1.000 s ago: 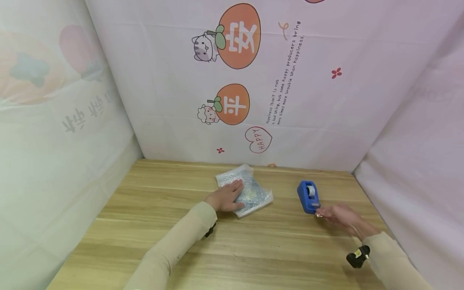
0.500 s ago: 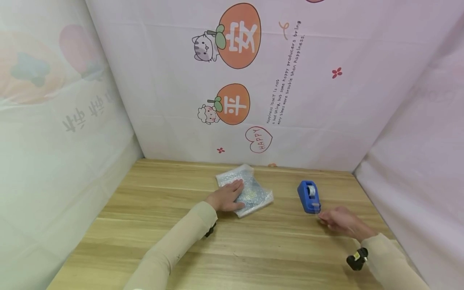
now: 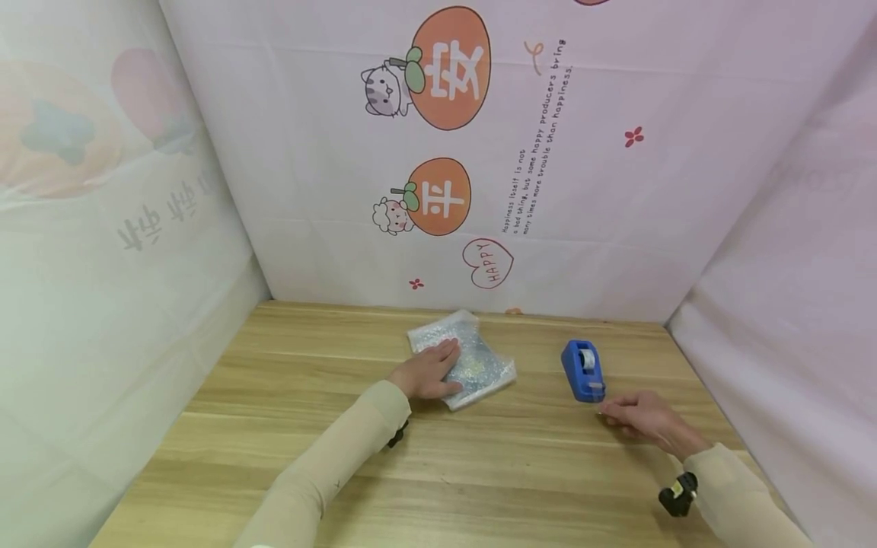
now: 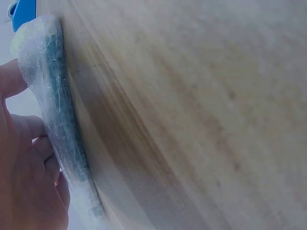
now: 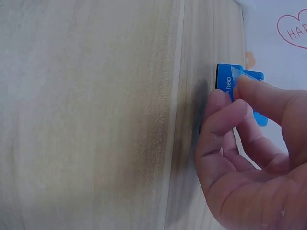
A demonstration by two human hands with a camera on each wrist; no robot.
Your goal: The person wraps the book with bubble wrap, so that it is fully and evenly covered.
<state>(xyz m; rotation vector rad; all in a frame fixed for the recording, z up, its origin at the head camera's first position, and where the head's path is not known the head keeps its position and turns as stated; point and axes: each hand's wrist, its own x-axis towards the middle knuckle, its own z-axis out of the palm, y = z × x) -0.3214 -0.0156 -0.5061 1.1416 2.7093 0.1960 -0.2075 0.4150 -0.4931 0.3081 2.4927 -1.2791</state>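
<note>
A flat package in bubble wrap (image 3: 473, 365), bluish inside, lies on the table toward the back. My left hand (image 3: 426, 373) rests on its left part with fingers extended, and the left wrist view shows the fingers against the wrap (image 4: 60, 105). To the right stands a blue tape dispenser (image 3: 582, 373) with a roll of clear tape in it. Just in front of the dispenser, my right hand (image 3: 647, 417) pinches a short end of clear tape (image 5: 236, 72) between thumb and forefinger, the other fingers curled. Whether that tape is still joined to the roll I cannot tell.
The wooden table (image 3: 479, 479) ends at a printed cloth wall (image 3: 582, 251) behind. More cloth hangs along the left side (image 3: 123, 320) and the right side (image 3: 788, 320), close to my right forearm.
My right hand, blurred at the dispenser's front a second ago, now shows sharply at nearly the same spot, pinching the tape end. The left hand and the package have stayed put.
</note>
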